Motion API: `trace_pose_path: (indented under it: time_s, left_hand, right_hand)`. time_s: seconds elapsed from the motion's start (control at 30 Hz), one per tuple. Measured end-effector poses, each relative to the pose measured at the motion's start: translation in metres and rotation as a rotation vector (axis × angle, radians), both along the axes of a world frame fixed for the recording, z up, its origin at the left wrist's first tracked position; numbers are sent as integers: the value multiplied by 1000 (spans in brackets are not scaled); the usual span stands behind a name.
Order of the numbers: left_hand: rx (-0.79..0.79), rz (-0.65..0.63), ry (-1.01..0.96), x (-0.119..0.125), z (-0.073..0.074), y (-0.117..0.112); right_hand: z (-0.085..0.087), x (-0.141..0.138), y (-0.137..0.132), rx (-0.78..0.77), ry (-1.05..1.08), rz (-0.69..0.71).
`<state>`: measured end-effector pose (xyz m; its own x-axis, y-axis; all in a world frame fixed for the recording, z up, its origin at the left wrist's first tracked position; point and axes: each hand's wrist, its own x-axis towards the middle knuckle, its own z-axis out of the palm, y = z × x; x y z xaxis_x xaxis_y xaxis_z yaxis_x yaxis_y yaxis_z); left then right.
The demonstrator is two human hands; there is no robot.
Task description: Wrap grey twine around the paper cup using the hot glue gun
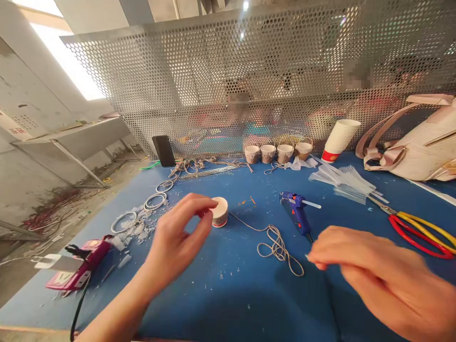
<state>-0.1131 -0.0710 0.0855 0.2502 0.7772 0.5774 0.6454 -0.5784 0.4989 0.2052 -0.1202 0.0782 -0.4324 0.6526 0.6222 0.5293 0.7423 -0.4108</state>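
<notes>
A short white paper cup base (221,212) with a red bottom rim stands on the blue table (228,294). My left hand (178,237) hovers just left of it, fingers curved and apart, with the index fingertip at the cup's rim and nothing held. A length of beige twine (278,247) runs from the cup and lies in loose loops. My right hand (377,275) is low at the right with its fingertips pinched together near the twine's end. I cannot make out what the pinch holds. A blue glue gun (299,211) lies just beyond that hand.
Red and yellow scissors (423,232) and a fan of clear glue sticks (342,183) lie at the right. Four small twine-wrapped cups (276,153), a cup stack (340,137), a pink bag (420,142) and a phone (164,151) line the mesh screen. White rings (155,202) and a pink device (83,266) are left.
</notes>
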Motion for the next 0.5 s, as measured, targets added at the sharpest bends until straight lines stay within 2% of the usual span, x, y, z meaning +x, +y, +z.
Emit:
trace_pose_path:
  time_s: [0.03,0.1,0.2,0.27,0.37,0.5]
  left_hand:
    - [-28,-9,85,9,-1,13]
    - [-95,37,227,22,-10,30]
    - [-46,128,444,30,-29,40]
    - [-43,152,541,32,-36,42]
    - [-96,199,659,38,-37,44]
    - [-178,256,768,46,-31,48]
  right_hand:
    - [-1,-4,8,-49,-27,19]
    - [-11,-1,22,-203,-150,-81]
    - [-34,21,42,-405,-303,-407]
    - [-46,34,54,-544,-271,-559]
    - [-55,37,70,-694,-108,-578]
    - [-64,23,88,-741,-21,-575]
